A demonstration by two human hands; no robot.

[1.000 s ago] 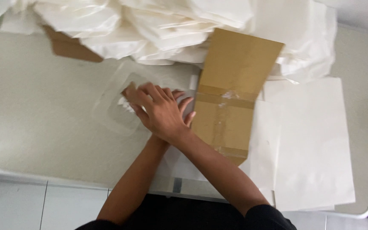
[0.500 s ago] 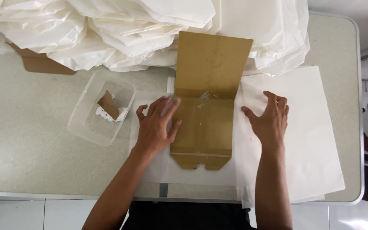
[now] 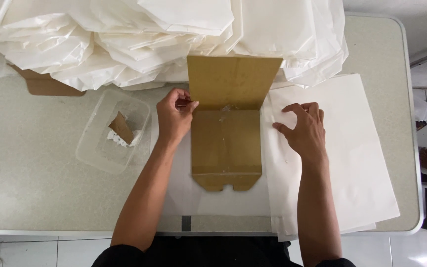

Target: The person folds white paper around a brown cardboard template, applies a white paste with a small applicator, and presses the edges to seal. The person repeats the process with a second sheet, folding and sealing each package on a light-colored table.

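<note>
A flat brown cardboard piece lies in the middle of the table, its far end propped up against a heap of white paper bags. My left hand pinches the cardboard's left edge near the fold. My right hand rests with curled fingertips on a stack of white paper sheets just right of the cardboard. More white paper lies under the cardboard.
A clear plastic tray with a brown scrap and white bits stands left of my left hand. Another cardboard piece pokes out under the bag heap. The grey table ends at the right edge.
My hands uncrossed from over the tray and spread apart. The left went to the cardboard's left edge, the right onto the white sheets. The view shifted left.
</note>
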